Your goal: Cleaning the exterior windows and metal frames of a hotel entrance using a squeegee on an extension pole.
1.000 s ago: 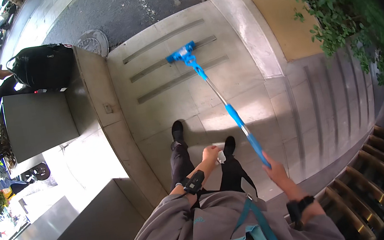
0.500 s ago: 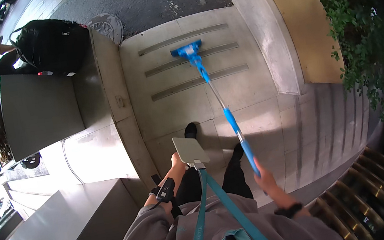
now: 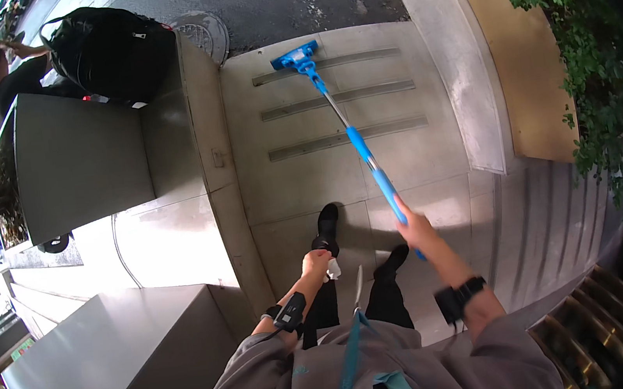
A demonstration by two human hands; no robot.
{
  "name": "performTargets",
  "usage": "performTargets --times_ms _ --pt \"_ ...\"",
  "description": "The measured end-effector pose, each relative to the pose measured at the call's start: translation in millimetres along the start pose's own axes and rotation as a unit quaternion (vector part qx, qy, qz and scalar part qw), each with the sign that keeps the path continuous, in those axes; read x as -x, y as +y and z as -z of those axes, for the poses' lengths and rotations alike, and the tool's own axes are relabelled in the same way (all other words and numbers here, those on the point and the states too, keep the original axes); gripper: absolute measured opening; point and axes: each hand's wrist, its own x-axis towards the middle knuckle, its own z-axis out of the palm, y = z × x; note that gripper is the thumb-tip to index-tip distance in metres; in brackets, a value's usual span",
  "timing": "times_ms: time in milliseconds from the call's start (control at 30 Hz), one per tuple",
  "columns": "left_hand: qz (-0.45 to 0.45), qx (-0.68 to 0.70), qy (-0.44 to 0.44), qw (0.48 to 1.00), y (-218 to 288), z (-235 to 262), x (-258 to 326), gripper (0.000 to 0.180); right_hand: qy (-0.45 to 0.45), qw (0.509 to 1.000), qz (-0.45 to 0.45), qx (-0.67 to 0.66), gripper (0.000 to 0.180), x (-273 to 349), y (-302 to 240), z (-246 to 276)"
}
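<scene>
Pale stone steps (image 3: 303,188) fill the middle of the view, with dark asphalt beyond their top edge and 3 dull anti-slip strips (image 3: 338,99) set across the treads. A long mop (image 3: 347,138) with a blue-and-silver pole reaches out over these steps; its flat blue head (image 3: 295,56) lies on the stone at the far edge, just past the farthest strip, so the pad sits flush against the surface. The right hand (image 3: 415,229) is clenched around the pole's near end, arm stretched forward, which lets the head reach that far edge without stepping up. The left hand (image 3: 316,262) is held close to the body, nearer than the mop, its fingers closed on a small white object (image 3: 334,270) too small to identify, kept clear of the pole. 2 black shoes (image 3: 326,221) stand on the tread below the strips. Left of the steps rise smooth grey stone blocks (image 3: 78,158), 1 carrying a black backpack (image 3: 107,48) beside a seated person (image 3: 0,74). Right of the steps, a green hedge (image 3: 578,65) borders a tan wall.
</scene>
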Motion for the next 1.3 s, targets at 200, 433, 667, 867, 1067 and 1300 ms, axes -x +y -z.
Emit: performTargets --times_ms 200,433,667,867,1067,1300 --pt "-0.032 0.153 0.083 0.984 0 61 19 0.022 -0.070 0.997 -0.024 -0.038 0.062 -32 -73 -7" --pt "-0.022 0.081 0.070 0.994 -55 80 5 0.017 -0.037 0.996 0.079 -0.025 0.061 230 -20 -30" --pt "0.005 0.082 0.050 0.995 -53 109 27 0.022 -0.075 0.995 0.009 -0.061 0.059 50 -84 -63" --pt "-0.016 0.189 0.116 0.975 -63 138 37 0.022 -0.100 0.994 0.006 -0.042 0.063 -112 -257 -54" --pt "-0.004 0.216 0.177 0.960 -114 167 32 0.020 -0.177 0.984 -0.009 -0.029 0.065 11 -231 -101" --pt "-0.035 0.043 0.053 0.997 -128 50 62 0.029 -0.233 0.969 0.039 0.077 0.071 269 -63 -50"
